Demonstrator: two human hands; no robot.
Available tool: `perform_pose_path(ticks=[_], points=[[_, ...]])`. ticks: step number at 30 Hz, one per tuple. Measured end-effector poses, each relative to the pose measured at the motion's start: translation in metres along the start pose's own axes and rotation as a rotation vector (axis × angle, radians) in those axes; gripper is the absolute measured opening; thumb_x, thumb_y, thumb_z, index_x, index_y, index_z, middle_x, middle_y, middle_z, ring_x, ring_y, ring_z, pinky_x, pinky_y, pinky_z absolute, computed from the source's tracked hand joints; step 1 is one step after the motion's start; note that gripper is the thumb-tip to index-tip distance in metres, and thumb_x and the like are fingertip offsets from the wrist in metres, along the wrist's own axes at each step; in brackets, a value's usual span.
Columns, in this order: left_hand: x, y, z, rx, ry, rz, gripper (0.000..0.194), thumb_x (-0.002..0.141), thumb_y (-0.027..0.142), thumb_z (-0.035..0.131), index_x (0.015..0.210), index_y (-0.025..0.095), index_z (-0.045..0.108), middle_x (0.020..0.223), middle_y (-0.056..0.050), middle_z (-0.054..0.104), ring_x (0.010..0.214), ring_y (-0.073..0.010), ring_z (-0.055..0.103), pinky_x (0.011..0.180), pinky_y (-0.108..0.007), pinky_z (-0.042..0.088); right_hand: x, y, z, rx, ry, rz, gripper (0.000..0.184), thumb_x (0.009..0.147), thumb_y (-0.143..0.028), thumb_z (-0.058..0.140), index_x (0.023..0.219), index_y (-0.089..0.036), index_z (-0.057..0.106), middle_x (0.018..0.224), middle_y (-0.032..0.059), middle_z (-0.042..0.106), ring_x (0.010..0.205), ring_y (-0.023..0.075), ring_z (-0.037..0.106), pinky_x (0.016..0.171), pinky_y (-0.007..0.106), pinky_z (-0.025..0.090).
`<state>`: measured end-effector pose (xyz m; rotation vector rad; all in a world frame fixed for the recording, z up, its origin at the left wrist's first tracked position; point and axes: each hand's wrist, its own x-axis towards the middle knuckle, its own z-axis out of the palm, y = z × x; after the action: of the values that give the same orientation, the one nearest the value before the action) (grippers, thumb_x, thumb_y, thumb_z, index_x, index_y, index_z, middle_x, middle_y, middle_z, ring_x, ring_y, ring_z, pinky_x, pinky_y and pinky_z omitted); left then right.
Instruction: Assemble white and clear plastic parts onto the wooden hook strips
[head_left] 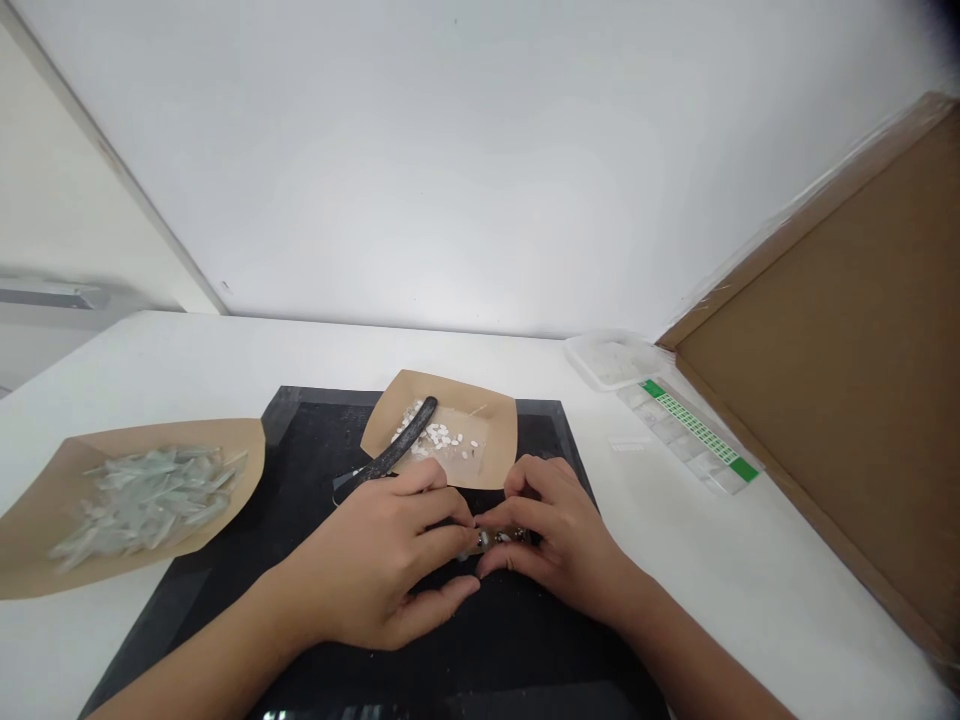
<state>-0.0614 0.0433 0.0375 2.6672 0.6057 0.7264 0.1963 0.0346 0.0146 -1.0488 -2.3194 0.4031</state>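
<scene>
"What are your hands doing now?"

"My right hand (562, 535) is pinching a small studded strip (501, 538), and my left hand (390, 550) is curling its fingers at the strip's left end, thumb standing apart. If the left is truly gripping, I cannot tell. I think I am adjusting or steadying it, so the moving is asking for light, even fingertips."

"And which edges are you minding?"

"At 12 o'clock, the small paper tray (501, 430) is sitting very near, holding white pieces (442, 436); a black curved handle (397, 443) is crossing its rim. At 9 to 10, a bigger paper tray (75, 455) is overlapping the black mat (540, 640). At 2, a clear plastic case (694, 430) is lying near the cardboard (840, 330). Toward 6, I judge, the mat is giving more room."
</scene>
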Motion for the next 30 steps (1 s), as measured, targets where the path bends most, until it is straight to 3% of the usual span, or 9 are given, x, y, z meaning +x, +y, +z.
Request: perform_pose_path(ticks=[7,13,17,22,26,30], points=[[0.004,0.005,0.009,0.073,-0.004,0.025,0.017,0.099,0.02,0.063,0.112,0.017,0.073,0.105,-0.009,0.069,0.097,-0.025,0.056,0.085,-0.04,0.054,-0.001,-0.002,-0.001,-0.014,-0.037,0.018,0.027,0.091,-0.052,0.078,0.102,-0.027,0.079,0.095,0.0027,0.059,0.088,0.0186,0.057,0.081,0.037,0.038],[0.004,0.004,0.015,0.204,-0.038,0.068,0.019,0.102,0.026,0.062,0.113,0.015,0.073,0.097,-0.009,0.066,0.095,-0.0246,0.056,0.08,-0.038,0.054,-0.001,-0.003,-0.01,0.008,-0.047,-0.005,0.055,0.074,-0.064,0.087,0.11,-0.025,0.075,0.103,0.0038,0.063,0.094,0.021,0.061,0.085,0.039,0.041],[0.006,0.004,0.016,0.25,-0.026,0.094,0.015,0.104,0.025,0.06,0.108,0.016,0.073,0.096,-0.007,0.068,0.096,-0.0242,0.056,0.078,-0.039,0.05,-0.003,-0.001,-0.015,0.009,-0.017,-0.022,0.066,0.074,-0.064,0.088,0.123,-0.025,0.07,0.11,0.0066,0.065,0.101,0.0242,0.063,0.09,0.041,0.044],[0.008,0.007,0.024,0.275,-0.001,0.05,0.012,0.104,0.023,0.061,0.103,0.016,0.071,0.094,-0.006,0.067,0.095,-0.0242,0.055,0.078,-0.041,0.045,-0.002,-0.004,-0.017,-0.002,-0.004,-0.022,0.053,0.082,-0.058,0.084,0.12,-0.024,0.07,0.109,0.0065,0.065,0.098,0.0241,0.063,0.085,0.04,0.045],[0.008,0.011,0.032,0.281,0.019,0.029,0.011,0.101,0.017,0.063,0.092,0.014,0.067,0.096,-0.006,0.066,0.098,-0.0246,0.055,0.086,-0.045,0.045,-0.001,-0.007,-0.02,0.01,0.004,-0.017,0.04,0.084,-0.044,0.081,0.117,-0.024,0.069,0.108,0.006,0.064,0.095,0.0238,0.063,0.083,0.04,0.045],[0.007,0.015,0.034,0.237,0.011,-0.009,0.005,0.1,0.015,0.064,0.097,0.014,0.068,0.103,-0.007,0.067,0.104,-0.0254,0.055,0.096,-0.048,0.045,-0.002,-0.008,-0.022,0.033,0.009,-0.013,0.039,0.083,-0.041,0.081,0.115,-0.023,0.068,0.106,0.0057,0.064,0.093,0.0234,0.062,0.082,0.04,0.044]])
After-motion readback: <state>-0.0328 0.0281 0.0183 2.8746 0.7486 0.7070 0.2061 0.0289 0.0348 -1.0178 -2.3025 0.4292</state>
